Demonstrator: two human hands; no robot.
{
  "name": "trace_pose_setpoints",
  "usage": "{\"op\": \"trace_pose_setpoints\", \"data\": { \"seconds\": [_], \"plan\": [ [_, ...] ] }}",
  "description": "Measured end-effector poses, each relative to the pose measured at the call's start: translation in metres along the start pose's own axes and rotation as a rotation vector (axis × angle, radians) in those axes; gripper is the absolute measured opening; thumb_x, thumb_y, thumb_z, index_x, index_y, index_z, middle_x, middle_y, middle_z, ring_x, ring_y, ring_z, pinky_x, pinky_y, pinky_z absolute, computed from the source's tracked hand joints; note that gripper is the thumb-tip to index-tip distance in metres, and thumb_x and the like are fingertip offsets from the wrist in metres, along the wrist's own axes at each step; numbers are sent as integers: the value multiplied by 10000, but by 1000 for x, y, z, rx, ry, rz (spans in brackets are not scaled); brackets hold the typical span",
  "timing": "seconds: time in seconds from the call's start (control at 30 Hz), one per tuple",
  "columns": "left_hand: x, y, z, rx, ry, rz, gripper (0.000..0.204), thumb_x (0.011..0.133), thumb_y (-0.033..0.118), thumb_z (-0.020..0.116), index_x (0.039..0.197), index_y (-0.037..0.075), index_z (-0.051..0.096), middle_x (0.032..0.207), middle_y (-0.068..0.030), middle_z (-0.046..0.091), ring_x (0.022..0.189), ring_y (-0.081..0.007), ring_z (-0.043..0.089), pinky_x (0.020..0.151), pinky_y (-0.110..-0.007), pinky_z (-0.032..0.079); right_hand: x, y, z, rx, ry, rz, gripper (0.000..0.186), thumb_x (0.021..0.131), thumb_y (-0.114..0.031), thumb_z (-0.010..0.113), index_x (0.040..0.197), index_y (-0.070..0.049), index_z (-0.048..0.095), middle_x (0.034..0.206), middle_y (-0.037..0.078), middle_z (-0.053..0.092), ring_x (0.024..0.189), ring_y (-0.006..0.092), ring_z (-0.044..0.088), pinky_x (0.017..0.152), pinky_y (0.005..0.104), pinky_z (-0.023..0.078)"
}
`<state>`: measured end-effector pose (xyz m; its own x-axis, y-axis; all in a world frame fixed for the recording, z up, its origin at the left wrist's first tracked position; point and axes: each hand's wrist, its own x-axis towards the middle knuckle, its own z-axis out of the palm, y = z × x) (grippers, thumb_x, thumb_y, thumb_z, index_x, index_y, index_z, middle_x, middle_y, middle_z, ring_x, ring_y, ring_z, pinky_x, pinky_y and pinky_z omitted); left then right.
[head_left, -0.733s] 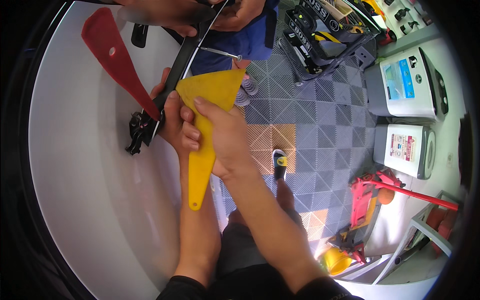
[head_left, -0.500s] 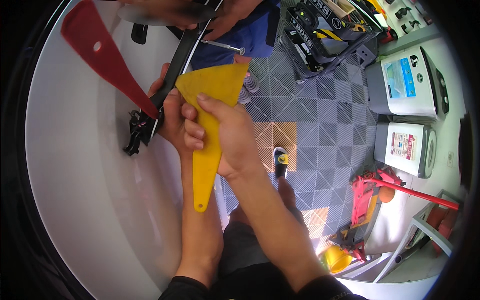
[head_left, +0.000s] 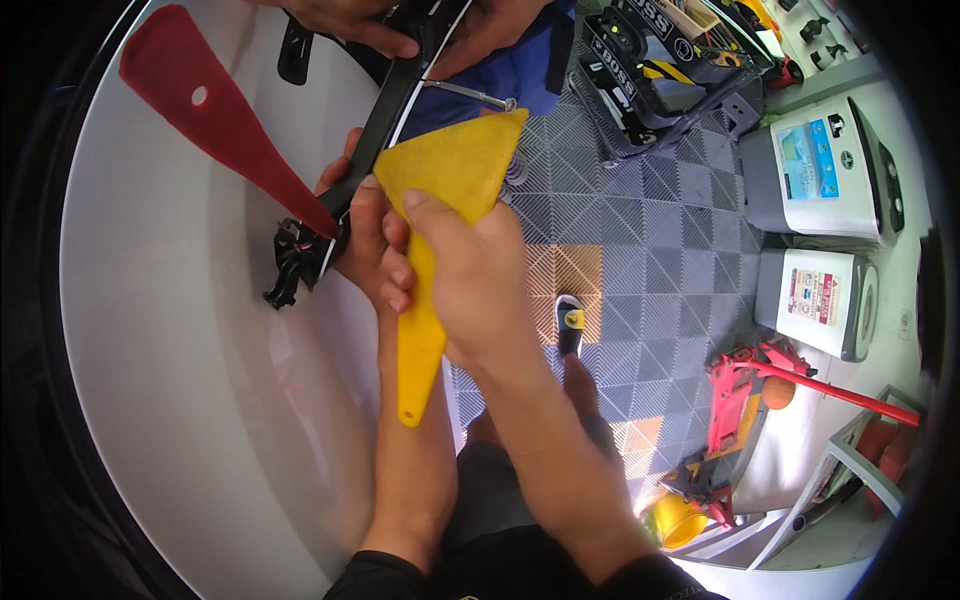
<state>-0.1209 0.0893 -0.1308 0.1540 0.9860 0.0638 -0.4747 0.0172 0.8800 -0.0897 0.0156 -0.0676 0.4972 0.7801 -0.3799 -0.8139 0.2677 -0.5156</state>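
Note:
My right hand (head_left: 478, 275) is wrapped round a yellow plastic scraper (head_left: 450, 155), its thumb flat on the blade and its tapered handle pointing down toward me. Beside it, my left hand (head_left: 368, 235) grips the lower part of a long black trim strip (head_left: 397, 95), with fingertips showing past the strip's left edge. The scraper's left corner lies close to the strip and my left thumb. A red wedge-shaped tool (head_left: 215, 115) with a hole slants down to the strip's lower end, where its tip meets a black clip-like bracket (head_left: 287, 265).
Another person's hands (head_left: 485, 38) hold the strip's upper part, near a metal rod (head_left: 470, 95). A glossy white car panel (head_left: 160, 330) curves along the left. Right are a black tool cart (head_left: 650, 90), white-grey bins (head_left: 815, 300), a red floor jack (head_left: 735, 400) and a yellow bucket (head_left: 680, 520).
The strip, red tool and both my hands sit slightly further right in view. The scraper's blade has shifted right and up a little. The other person's blurred hand has become clear.

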Motion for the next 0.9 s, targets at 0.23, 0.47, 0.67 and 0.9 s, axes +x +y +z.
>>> {"op": "trace_pose_setpoints", "data": {
  "seconds": [0.23, 0.47, 0.67, 0.9],
  "plan": [
    [3, -2, 4, 15, 12, 46, 359, 943, 79, 599, 1261, -55, 499, 1305, -229, 616, 1148, -234, 651, 1057, -342, 504, -14, -2, -4, -359, 111, -178, 154, 1008, -135, 567, 981, 16, 587, 757, 71, 613, 522, 132, 585, 467, 285, 492],
    [2, 3, 7, 23, 27, 30, 371, 947, 93, 592, 1270, -60, 492, 1370, -256, 574, 1319, -283, 563, 1116, -398, 480, -11, 7, -1, 120, 111, -125, 181, 1007, -158, 554, 999, 22, 568, 795, 102, 634, 569, 179, 628, 506, 315, 533],
    [3, 0, 2, -32, 10, 32, 370, 947, 91, 590, 1271, -60, 492, 1375, -256, 570, 1322, -285, 561, 1117, -400, 480, -1, 15, 21, 90, 141, -119, 191, 1005, -168, 542, 930, 4, 573, 751, 95, 619, 544, 173, 615, 482, 321, 533],
    [3, 2, -4, -92, -18, 13, 368, 948, 88, 588, 1271, -60, 492, 1382, -256, 566, 1326, -288, 558, 1118, -403, 480, 3, 13, 32, -74, 193, -207, 204, 999, -164, 550, 867, -9, 566, 641, 65, 554, 491, 150, 567, 452, 295, 481]
  ]
}}
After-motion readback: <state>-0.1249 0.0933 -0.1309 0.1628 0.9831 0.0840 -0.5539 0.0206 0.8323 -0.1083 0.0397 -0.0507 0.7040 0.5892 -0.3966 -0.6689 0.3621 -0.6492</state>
